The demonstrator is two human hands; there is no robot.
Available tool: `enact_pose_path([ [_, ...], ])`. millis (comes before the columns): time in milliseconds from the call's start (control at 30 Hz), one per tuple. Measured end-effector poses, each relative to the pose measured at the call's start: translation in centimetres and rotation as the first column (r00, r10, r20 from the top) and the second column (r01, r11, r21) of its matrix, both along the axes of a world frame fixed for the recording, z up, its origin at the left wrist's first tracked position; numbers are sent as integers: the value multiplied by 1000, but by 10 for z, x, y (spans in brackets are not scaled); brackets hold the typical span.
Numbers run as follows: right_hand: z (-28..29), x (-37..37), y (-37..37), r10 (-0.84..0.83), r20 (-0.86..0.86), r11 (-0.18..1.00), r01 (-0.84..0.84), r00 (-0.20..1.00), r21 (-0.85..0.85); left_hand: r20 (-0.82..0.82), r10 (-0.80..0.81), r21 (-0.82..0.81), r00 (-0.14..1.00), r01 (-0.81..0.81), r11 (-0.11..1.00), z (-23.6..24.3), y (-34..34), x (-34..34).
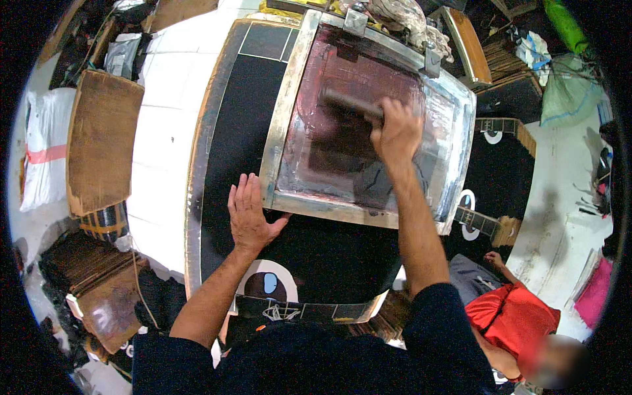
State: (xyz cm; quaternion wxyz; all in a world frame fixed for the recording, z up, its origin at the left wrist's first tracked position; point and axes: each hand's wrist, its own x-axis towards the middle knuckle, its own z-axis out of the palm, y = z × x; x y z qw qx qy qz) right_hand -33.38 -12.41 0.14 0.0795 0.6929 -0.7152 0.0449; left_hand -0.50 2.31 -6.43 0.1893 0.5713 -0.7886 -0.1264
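- White tiles [168,131] run down the left of my view, with a brown board [104,141] lying across them; stacks and bundles crowd the edges.
- Beneath my arms lies a black surface [316,253], printed with a big cartoon eye [270,282] near the lower edge.
- Over it sits the framed panel [349,151], slightly tilted in my view, its middle stained dark red. Two metal brackets [355,23] grip its far edge, I'd guess so the frame can't wander.
- On the panel, toward its upper middle, is the bar [349,104] (a little blurred). My right hand [398,131] has its fingers curled around the near end, probably for a firm, one-handed hold.
- My left hand [251,220] grasps nothing: fingers extended, palm down beside the frame's lower-left corner, likely bracing. Whether the thumb touches the wood, I can't tell.
- Off to the lower right, another person in red [517,316] sits well apart from my hands.
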Motion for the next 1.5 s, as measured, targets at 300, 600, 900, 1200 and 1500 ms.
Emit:
enact_pose_path([
  [300,11,-42,-109,-19,134,999,24,991,-39,-45,9,12,999,-8,1000,2,1,2],
  [600,-14,-15,-25,82,6,983,-80,997,-168,-15,-3,19,1000,3,1000,2,0,2],
  [900,3,27,68,36,127,996,-25,991,-90,-24,-3,-12,1000,3,1000,3,1,-1],
  [1200,20,13,45,49,121,998,-45,991,-37,19,27,-32,999,-26,999,5,4,-3],
  [1500,1,27,106,40,276,940,57,960,-337,-170,128,6,977,-129,992,17,-1,-11],
])
